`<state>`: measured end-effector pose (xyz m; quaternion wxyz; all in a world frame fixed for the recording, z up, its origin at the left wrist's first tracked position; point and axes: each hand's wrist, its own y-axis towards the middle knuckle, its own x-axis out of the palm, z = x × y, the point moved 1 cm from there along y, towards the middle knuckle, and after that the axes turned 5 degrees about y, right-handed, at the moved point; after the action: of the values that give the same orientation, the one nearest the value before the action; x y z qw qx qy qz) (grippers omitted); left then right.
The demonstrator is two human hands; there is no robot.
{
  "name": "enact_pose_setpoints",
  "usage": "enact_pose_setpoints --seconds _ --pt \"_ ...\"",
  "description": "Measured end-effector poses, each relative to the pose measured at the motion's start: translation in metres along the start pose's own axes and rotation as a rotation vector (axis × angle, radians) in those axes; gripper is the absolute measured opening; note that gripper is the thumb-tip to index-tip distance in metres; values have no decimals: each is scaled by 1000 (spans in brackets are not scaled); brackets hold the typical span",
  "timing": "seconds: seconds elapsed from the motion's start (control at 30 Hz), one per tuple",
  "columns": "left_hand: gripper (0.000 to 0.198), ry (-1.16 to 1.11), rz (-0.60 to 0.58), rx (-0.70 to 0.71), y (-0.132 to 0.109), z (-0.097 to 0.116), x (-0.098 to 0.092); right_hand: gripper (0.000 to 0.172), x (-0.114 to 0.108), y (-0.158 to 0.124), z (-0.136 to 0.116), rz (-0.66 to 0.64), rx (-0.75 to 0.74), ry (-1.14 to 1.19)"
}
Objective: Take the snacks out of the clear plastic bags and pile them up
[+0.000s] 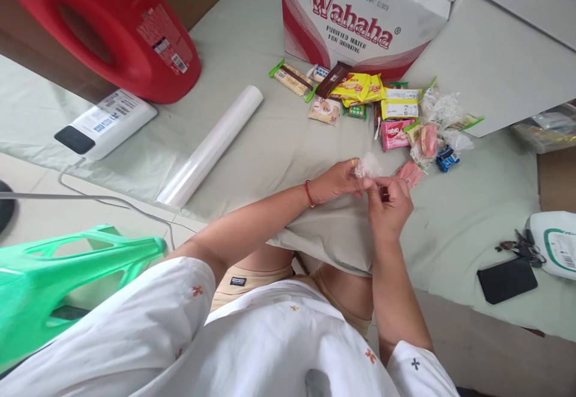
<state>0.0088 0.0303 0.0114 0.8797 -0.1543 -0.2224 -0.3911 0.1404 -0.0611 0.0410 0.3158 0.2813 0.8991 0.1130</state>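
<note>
Left hand and right hand pinch a crumpled clear plastic bag, frame centre. Judged light, limp, slippery; best held at its rim.

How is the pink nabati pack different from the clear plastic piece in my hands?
The nabati pack is pink, opaque and printed; the clear plastic piece is see-through and plain. The nabati pack lies flat on the sheet, untouched; the clear plastic piece is crumpled, pinched between left hand and right hand. Both look like thin wrapping.
</note>
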Motion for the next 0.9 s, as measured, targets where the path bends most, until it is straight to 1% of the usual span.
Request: enact_pose_setpoints --seconds 0.03,0.1,0.17,0.23,0.27,0.33,0.4,0.43,0.5,0.53,0.57,0.6,0.63,0.67,0.7,0.73,0.77,0.83,0.9 --pt "64 38 5 20 0 0 -1 23 1 -1 -1 -20 36 45" --pt "56 57 63 61 1 1 -6 23 0 0 0 -53 163 230" --pt "52 6 111 75 2 3 -13 28 -8 5 7 -7 319 476" --pt "51 -80 92 53 2 7 -19 35 -20 9 15 79 432 648" --pt "52 -116 57 27 2 9 -21 39 -28 11 19 116 467 682" --pt "54 -154 -15 -26 2 11 -23 44 -42 12 26 157 510 680" --pt "55 -149 -43 -59 3 12 -24 47 -53 10 31 168 529 641" --pt "55 -136 -21 -53 3 13 -24 48 -56 8 32 174 526 617" --pt "54 -110 102 23 4 15 -24 46 -59 2 30 224 478 543" --pt "53 -102 164 76 4 16 -23 43 -59 -1 28 276 429 484" --pt "52 -94 189 114 2 18 -21 40 -58 -4 23 336 361 408" --pt "51 -85 170 124 1 19 -19 35 -56 -7 18 391 280 319" --pt "53 -70 110 104 -2 19 -15 31 -53 -10 12 423 194 226" --pt "56 -49 29 65 -4 19 -10 27 -49 -13 6 417 113 138" --pt "60 -21 -50 24 -7 17 -5 24 -44 -15 0 371 44 63" --pt "64 7 -107 -3 -10 15 0 22 -37 -17 -5 296 -9 3" --pt "66 32 -140 -14 -11 13 5 21 -30 -20 -9 207 -47 -40" --pt "64 49 -143 -5 -13 7 11 22 -17 -24 -13 51 -81 -81" --pt "61 29 -103 23 -11 4 12 24 -7 -27 -14 -27 -67 -57"
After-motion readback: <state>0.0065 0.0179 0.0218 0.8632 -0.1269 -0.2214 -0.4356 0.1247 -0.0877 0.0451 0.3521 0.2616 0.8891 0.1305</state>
